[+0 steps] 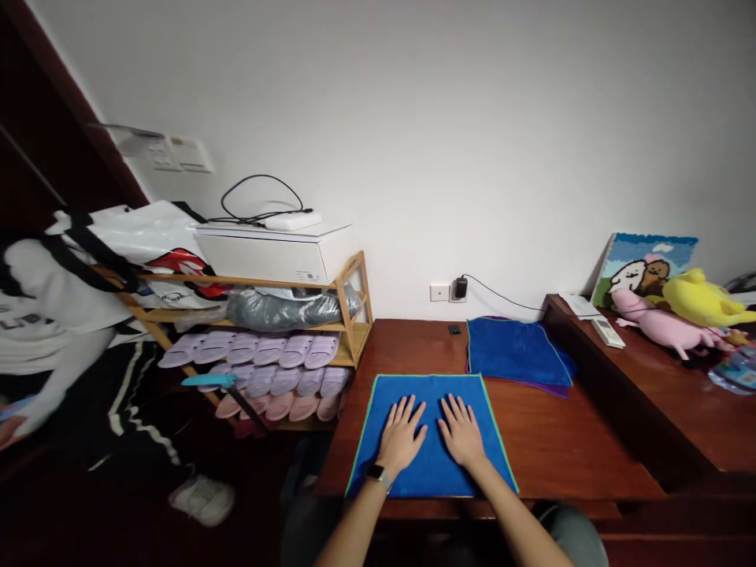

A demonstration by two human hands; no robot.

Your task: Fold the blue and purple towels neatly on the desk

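Note:
A blue cloth point(434, 465) with a light green edge lies spread out on the brown wooden table point(579, 449). My left hand point(400, 437) rests flat on its left half, fingers spread, with a watch on the wrist. On the right half, my right hand point(461, 431) also lies flat with its fingers apart. Neither hand grips anything. Behind and to the right, a stack of cloths point(513, 350) has a blue one on top, with purple edges showing underneath.
Left of the table stands a wooden rack point(354, 331) with rows of slippers point(253, 350) and a white box point(265, 256) on top. A seated person point(64, 354) is at far left. On the raised right ledge are a remote point(608, 332) and plush toys point(661, 319).

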